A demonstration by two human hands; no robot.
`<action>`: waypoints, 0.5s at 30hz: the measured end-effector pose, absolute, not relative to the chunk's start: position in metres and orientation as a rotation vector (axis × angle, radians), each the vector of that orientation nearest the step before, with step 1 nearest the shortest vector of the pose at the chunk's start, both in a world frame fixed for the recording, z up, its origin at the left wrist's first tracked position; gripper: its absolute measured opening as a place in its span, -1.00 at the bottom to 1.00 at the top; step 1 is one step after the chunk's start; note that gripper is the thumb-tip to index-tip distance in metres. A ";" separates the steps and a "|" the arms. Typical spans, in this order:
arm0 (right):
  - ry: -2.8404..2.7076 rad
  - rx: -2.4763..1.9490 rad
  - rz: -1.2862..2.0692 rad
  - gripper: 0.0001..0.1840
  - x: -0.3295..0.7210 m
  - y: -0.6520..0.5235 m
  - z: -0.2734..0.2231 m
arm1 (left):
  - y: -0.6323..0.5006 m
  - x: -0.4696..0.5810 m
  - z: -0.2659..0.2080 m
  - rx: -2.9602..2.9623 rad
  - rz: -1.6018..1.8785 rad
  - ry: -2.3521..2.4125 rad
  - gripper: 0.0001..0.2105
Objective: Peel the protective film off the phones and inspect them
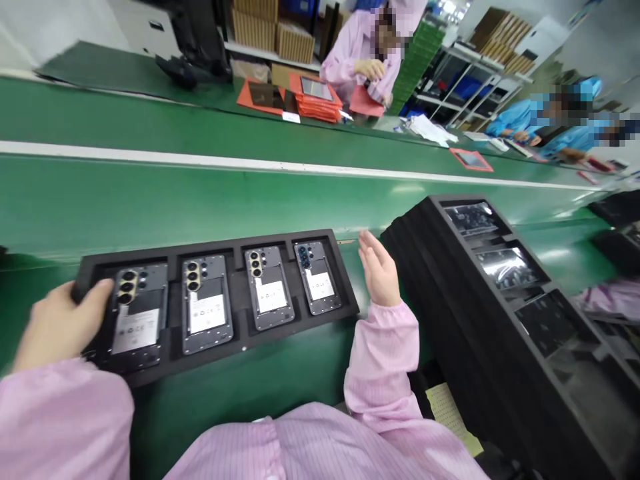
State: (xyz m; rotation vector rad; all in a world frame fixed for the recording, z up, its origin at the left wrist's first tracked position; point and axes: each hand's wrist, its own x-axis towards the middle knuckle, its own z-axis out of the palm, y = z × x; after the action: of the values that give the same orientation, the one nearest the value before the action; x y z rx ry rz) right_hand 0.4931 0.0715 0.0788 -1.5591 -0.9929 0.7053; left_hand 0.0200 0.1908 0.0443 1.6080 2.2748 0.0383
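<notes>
A long black foam tray [240, 348] lies on the green bench before me, with several phone bodies in its compartments. The leftmost phone body [143, 307] has gold camera rings and a white label. At the tray's right end sits a phone body [317, 277] with blue camera rings. My left hand [65, 320] grips the tray's left end, thumb over the rim and the other fingers partly hidden. Just off the right end, my right hand [379, 270] is held up with straight fingers, and nothing is in it.
A tall stack of black foam trays [480, 333] stands at my right, glossy dark parts in the top one. Under it shows a yellow paper sheet [453, 417]. Across the bench, orange-red sleeves [315, 100] are piled near a co-worker in pink [350, 50]. Other people in blue sit farther right.
</notes>
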 end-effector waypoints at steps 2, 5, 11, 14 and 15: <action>-1.216 -1.837 0.576 -0.35 0.480 0.070 0.080 | 0.188 0.035 0.046 1.608 0.062 2.189 -0.28; -1.352 -2.123 0.537 -0.32 0.446 0.077 0.068 | 0.182 0.060 0.054 1.831 0.190 2.088 -0.27; -1.313 -2.484 0.372 -0.06 0.404 0.088 0.060 | 0.195 0.097 0.054 2.011 0.266 2.015 -0.55; -1.275 -2.583 0.326 -0.10 0.406 0.087 0.069 | 0.202 0.097 0.053 2.003 0.329 2.032 -0.60; -1.271 -2.598 0.319 -0.08 0.408 0.087 0.072 | 0.202 0.096 0.052 2.000 0.346 2.023 -0.59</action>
State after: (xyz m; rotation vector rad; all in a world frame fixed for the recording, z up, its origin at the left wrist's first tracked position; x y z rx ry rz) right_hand 0.4084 0.0869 0.0723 -2.5985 -1.2712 0.3190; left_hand 0.0963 0.2017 0.0516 2.0001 2.0230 0.3460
